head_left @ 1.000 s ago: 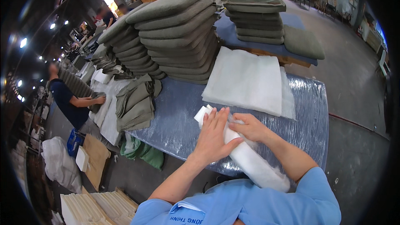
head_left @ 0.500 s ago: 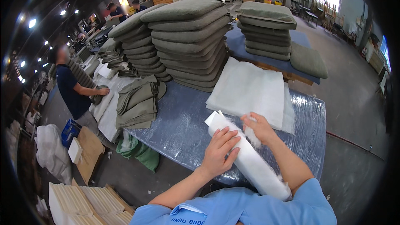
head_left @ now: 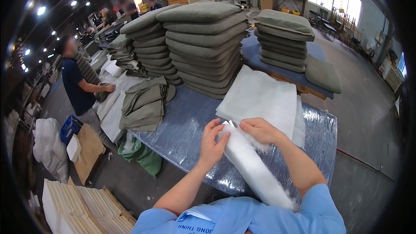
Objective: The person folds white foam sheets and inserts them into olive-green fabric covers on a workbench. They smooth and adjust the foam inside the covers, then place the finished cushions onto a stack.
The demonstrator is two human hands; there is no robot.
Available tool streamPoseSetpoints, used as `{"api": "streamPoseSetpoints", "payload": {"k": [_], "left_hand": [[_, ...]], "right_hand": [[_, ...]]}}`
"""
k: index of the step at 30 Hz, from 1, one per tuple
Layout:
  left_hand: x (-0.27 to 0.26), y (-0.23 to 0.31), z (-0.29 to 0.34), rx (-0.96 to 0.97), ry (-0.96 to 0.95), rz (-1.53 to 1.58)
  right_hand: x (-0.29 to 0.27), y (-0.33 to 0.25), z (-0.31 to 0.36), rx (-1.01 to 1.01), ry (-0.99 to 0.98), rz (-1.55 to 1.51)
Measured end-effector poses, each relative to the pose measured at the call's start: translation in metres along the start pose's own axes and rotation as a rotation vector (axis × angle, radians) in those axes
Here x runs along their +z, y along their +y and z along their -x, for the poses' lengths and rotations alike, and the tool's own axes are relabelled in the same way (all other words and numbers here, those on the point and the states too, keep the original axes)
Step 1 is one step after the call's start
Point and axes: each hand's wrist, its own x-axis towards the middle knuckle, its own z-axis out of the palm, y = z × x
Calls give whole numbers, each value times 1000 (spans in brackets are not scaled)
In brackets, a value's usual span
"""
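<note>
In the head view, just below the middle of the frame, both hands work at the upper end of a long roll of white wadding (head_left: 253,169) that lies slantwise on the plastic-covered table (head_left: 182,125), its lower end running down toward the person's blue shirt at the bottom edge. The left hand (head_left: 212,145) cups the roll's end from the left, fingers curled together against the fluff; the right hand (head_left: 260,131) lies over the top of that end, fingers bent and pinching at the loose fibres. Whether either hand truly clamps the roll or only presses on it cannot be told. Just above the hands lies a flat pale sheet of padding (head_left: 260,97), touching or nearly touching the roll's end. Behind it, in the upper middle, stand tall stacks of olive cushions (head_left: 203,47), and left of centre a pile of folded olive covers (head_left: 143,106). At the left edge another person (head_left: 78,86) stands at the same table. As a judgement: the soft wadding could tear or shed where the fingers pull, and the roll's overhanging lower end might slide off the slick plastic.
</note>
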Motion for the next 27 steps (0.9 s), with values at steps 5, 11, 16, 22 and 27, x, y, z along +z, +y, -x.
{"api": "streamPoseSetpoints", "payload": {"k": [5,11,16,22,27], "left_hand": [[-5,-15,-30,-117,-147,218],[-1,5,-74,-430,-398,471],[-2,0,-77,-583,-391,489],[-12,30,-30,63,154,-25],[10,35,22,397,-101,-293]], "right_hand": [[2,-4,-8,-14,-26,48],[27,-12,-9,14,42,-12],[45,8,-12,66,52,-345],[44,21,-12,155,123,-473],[50,39,-28,224,117,-513]]}}
